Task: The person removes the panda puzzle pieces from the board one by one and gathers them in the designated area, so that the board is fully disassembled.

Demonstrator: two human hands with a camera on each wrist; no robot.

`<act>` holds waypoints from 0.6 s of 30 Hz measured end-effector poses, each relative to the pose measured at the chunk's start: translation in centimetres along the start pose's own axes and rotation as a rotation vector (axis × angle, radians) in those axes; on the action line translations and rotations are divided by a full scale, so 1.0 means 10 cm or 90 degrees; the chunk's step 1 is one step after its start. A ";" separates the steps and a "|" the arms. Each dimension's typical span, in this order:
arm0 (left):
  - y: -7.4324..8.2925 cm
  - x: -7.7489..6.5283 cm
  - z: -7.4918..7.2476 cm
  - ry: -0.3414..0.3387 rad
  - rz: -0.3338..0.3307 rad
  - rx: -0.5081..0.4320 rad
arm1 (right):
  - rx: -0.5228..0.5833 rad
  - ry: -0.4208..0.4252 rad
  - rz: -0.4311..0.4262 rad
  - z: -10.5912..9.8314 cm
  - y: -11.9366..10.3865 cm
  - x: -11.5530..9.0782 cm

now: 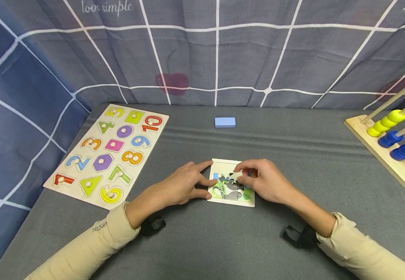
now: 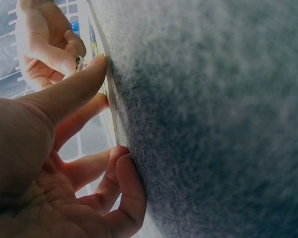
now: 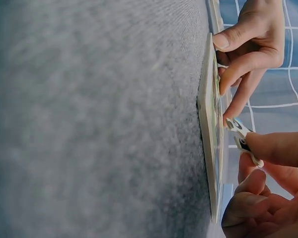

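A small framed jigsaw puzzle [image 1: 231,202] lies on the grey cloth, several pieces with panda and green leaf pictures set in its lower part. My left hand [image 1: 183,182] reaches in from its left side, fingers spread, thumb and fingertips on the frame's left edge and the pieces beside it. Above the right side of the puzzle, my right hand [image 1: 270,181] pinches a puzzle piece [image 3: 242,142] between thumb and fingers. That piece shows black and white panda markings and is tilted, raised over the board in the right wrist view.
A wooden number and shape board [image 1: 71,190] with knobbed pieces lies to the left. Behind the puzzle is a blue block [image 1: 225,123]. A wooden bead rack [image 1: 395,167] with yellow and blue beads stands at the right. A checked curtain [image 1: 244,58] hangs along the back.
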State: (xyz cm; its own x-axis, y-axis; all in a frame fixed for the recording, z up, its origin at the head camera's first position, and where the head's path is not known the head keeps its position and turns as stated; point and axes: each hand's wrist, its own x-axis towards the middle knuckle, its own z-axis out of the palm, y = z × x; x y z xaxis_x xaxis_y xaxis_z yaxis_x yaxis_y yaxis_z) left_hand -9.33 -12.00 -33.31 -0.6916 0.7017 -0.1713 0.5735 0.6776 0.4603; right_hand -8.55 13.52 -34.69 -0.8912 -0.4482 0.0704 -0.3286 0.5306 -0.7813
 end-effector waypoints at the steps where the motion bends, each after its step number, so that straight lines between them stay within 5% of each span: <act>1: 0.00 0.00 0.00 0.000 -0.001 0.001 | 0.009 0.002 0.002 0.00 0.01 0.00; 18: 0.00 -0.01 0.00 0.003 -0.003 -0.006 | 0.052 0.074 0.049 -0.24 0.16 -0.28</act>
State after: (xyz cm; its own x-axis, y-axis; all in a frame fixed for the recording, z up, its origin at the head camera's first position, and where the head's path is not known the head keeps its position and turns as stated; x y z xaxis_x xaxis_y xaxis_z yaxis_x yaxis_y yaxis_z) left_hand -9.26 -12.05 -33.32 -0.6962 0.6973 -0.1702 0.5655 0.6789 0.4683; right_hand -7.36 17.35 -34.60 -0.9442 -0.3205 0.0763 -0.2363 0.4976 -0.8346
